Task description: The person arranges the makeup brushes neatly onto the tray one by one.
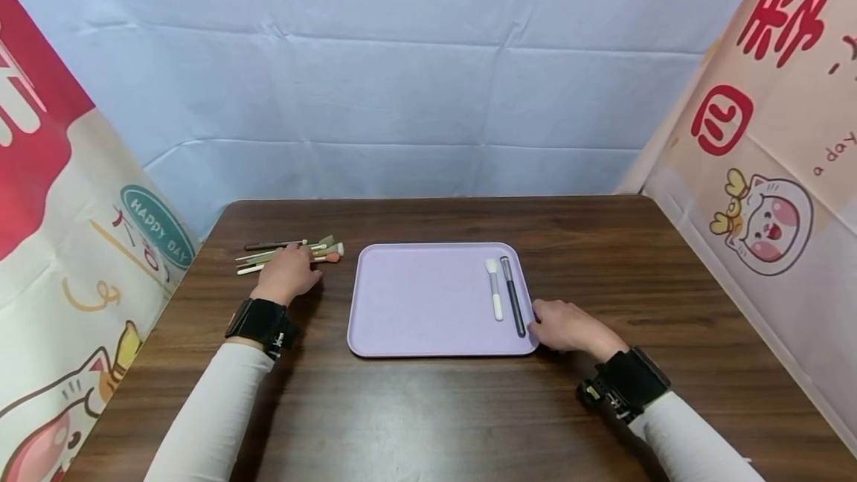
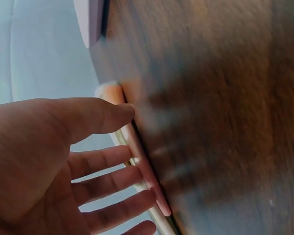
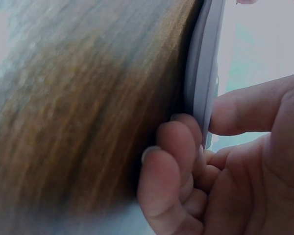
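At the left of the table my left hand (image 1: 288,272) reaches over a loose bundle of makeup brushes (image 1: 253,264). Its thumb and fingers are extended and spread in the left wrist view, close along an orange-tipped brush (image 2: 115,93) with a pinkish handle; firm contact cannot be told. At its right edge, a lilac tray (image 1: 422,303) is pinched by my right hand (image 1: 569,327), thumb above and curled fingers below the rim (image 3: 206,73). On the tray lie a white makeup brush (image 1: 495,294) and a black-handled makeup brush (image 1: 514,303), side by side.
The tray lies mid-table on the dark wooden table (image 1: 402,415). A pale blue cloth (image 1: 402,95) hangs behind. Printed cloths stand at the left (image 1: 100,244) and right (image 1: 750,192) sides.
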The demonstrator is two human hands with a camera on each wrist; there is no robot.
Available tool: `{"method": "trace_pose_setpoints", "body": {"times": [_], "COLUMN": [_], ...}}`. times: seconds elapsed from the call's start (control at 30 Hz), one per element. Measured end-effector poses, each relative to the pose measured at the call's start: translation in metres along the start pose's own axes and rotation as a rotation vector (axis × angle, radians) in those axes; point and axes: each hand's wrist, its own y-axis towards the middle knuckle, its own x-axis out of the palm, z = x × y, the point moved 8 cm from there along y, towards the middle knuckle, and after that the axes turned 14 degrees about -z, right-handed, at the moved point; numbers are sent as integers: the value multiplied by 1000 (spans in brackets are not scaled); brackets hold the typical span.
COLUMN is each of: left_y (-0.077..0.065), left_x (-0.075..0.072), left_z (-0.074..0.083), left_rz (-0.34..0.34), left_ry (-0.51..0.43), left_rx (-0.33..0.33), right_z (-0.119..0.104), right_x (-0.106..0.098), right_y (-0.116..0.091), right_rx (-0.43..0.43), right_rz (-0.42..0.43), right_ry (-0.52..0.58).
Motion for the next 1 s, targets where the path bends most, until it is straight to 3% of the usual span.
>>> {"method": "trace_pose_setpoints", "body": {"times": [0.37,0.63,0.8,1.0], "left_y": [-1,1,5,5], "left_x": [4,-1,-2,-1], "left_z": [-2,0,1,-2], "left_rz": [-49,1,-20,-43], "left_ry": [19,55,49,26], "left_rx": [-8,68,117,123], "right_z": [1,0,1,2], "right_x": [2,1,0,1], "right_y": [1,2,2,1], "right_rx": [9,5,3,6], "right_rz": [-4,-3,-1,-7], "right_ry": [4,-3,-9,4]}}
